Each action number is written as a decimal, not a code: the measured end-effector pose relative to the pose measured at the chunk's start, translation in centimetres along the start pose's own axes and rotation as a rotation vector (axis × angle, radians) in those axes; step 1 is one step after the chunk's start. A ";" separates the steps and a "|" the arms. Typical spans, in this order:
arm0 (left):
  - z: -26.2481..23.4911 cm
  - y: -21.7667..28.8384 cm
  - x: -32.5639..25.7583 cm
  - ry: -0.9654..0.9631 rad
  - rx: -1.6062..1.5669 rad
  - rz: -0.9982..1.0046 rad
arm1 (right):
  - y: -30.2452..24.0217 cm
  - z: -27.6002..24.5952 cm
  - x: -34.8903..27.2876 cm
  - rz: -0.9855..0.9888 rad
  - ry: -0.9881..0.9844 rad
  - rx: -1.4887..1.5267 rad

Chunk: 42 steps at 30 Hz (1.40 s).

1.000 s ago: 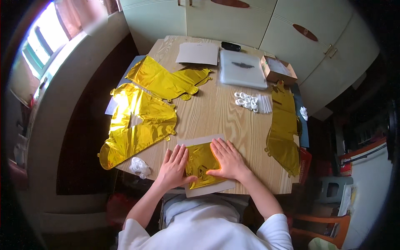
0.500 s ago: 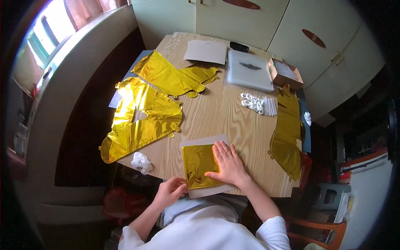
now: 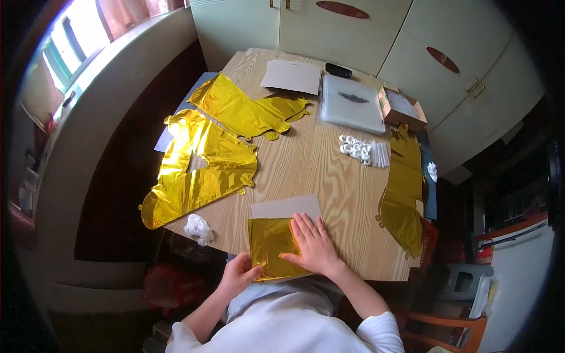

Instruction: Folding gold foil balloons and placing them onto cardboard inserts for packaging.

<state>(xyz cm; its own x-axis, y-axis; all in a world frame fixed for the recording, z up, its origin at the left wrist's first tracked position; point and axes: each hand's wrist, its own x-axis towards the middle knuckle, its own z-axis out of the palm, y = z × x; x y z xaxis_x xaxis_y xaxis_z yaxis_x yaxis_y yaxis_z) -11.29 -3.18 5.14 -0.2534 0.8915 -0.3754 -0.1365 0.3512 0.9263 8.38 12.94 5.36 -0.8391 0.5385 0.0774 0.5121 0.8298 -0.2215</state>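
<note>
A folded gold foil balloon [image 3: 272, 238] lies as a flat rectangle over a grey card [image 3: 285, 206] at the table's front edge. Part of the card shows beyond the foil's far edge. My right hand [image 3: 315, 250] is spread flat over the right side of the foil, fingers stretched out, holding nothing. At the near left corner, my left hand [image 3: 237, 275] pinches the foil's edge between thumb and fingers. The underside of that corner is hidden.
Unfolded gold foil balloons [image 3: 197, 170] cover the table's left, and another [image 3: 403, 191] hangs over the right edge. White rings [image 3: 356, 150], clear tubes [image 3: 381, 154], plastic bags [image 3: 353, 103], a cardboard box [image 3: 402, 109], grey cards [image 3: 291, 76] and crumpled white plastic [image 3: 199, 229] surround the work.
The folded foil has slid toward me and slightly left, so more card shows at its far side and less at its near side. Both hands shifted with it.
</note>
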 end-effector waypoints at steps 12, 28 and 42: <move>-0.7 5.9 1.5 0.031 0.965 0.697 | 6.5 -2.0 3.4 0.036 -0.020 0.601; -2.6 4.3 5.9 0.032 0.614 0.301 | 5.9 -3.5 5.2 0.180 -0.234 0.532; -0.4 12.2 8.4 0.041 1.326 1.446 | 10.2 -1.2 5.5 0.052 0.390 0.311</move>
<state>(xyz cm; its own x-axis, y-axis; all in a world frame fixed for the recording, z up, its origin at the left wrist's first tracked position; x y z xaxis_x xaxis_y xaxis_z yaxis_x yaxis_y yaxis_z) -15.49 8.43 13.25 0.4811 0.6596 0.5775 0.8384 -0.5387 -0.0833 9.21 24.51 4.71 -0.6524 0.6415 0.4036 0.4225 0.7499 -0.5090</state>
